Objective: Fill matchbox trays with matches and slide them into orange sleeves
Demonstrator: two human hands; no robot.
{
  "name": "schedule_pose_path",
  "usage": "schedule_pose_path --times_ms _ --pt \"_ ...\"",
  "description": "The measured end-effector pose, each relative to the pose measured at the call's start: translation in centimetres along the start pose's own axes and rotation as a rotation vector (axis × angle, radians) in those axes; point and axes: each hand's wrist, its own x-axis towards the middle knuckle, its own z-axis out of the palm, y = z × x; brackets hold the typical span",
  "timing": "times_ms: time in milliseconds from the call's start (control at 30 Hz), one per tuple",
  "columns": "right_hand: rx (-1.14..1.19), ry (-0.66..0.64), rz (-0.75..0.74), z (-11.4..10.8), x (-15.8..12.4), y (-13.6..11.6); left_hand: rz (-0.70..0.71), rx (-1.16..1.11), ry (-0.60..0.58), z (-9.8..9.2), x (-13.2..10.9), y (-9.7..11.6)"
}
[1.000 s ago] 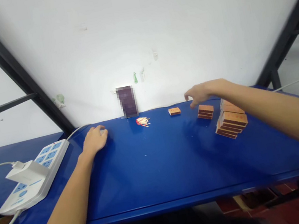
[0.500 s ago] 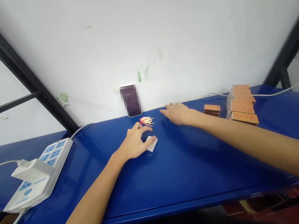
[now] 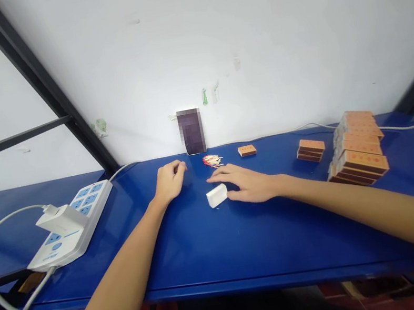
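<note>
A small white matchbox tray (image 3: pixel 217 196) stands on the blue table. My right hand (image 3: pixel 247 182) is beside it with fingers apart, the thumb at its right end. Left of the tray, my left hand (image 3: pixel 170 180) has its fingers curled together; what they hold, if anything, is hidden. Loose red-tipped matches (image 3: pixel 213 161) lie in a pile behind the tray. An orange matchbox (image 3: pixel 247 150) lies to the right of the pile, near the wall.
Several stacked matchboxes (image 3: pixel 361 152) stand at the right, with a smaller stack (image 3: pixel 310 150) beside them. A phone (image 3: pixel 192 132) leans on the wall. At the left lies a power strip (image 3: pixel 75 248) with a plugged charger (image 3: pixel 61 220) and cables.
My right hand has come back from near the wall to the white tray, and the orange matchbox now shows there. My left hand has moved left off the tray and curled. The view has shifted.
</note>
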Motion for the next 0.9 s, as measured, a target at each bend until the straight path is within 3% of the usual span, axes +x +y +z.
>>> schedule_pose_path --times_ms 100,267,433,533,600,733,800,900 --pt "0.018 -0.045 0.004 -0.3 -0.9 -0.1 -0.058 0.042 0.082 -0.9 0.0 -0.3" --pt "0.133 0.051 0.120 -0.9 -2.6 -0.3 -0.133 0.064 0.191 -1.9 0.8 -0.5" --pt "0.072 -0.069 -0.098 -0.6 -2.1 -2.6 -0.152 0.133 0.133 -1.4 3.0 -1.2" --pt "0.122 -0.025 -0.122 -0.4 -1.8 -3.5 -0.108 0.193 0.043 -1.3 3.7 -2.0" --pt "0.213 0.108 0.006 -0.6 -2.5 -3.5 -0.101 0.218 0.009 -1.5 3.5 -2.6" --pt "0.501 0.481 0.414 -1.3 -6.0 -2.4 -0.094 0.281 0.007 -2.8 2.7 -3.4" --pt "0.581 0.568 0.565 -1.4 -8.2 -1.5 -0.031 0.373 -0.043 -3.9 2.8 -3.1" --pt "0.623 0.569 0.693 -1.0 -10.9 -0.1 0.033 0.463 -0.029 -5.6 3.6 -1.7"
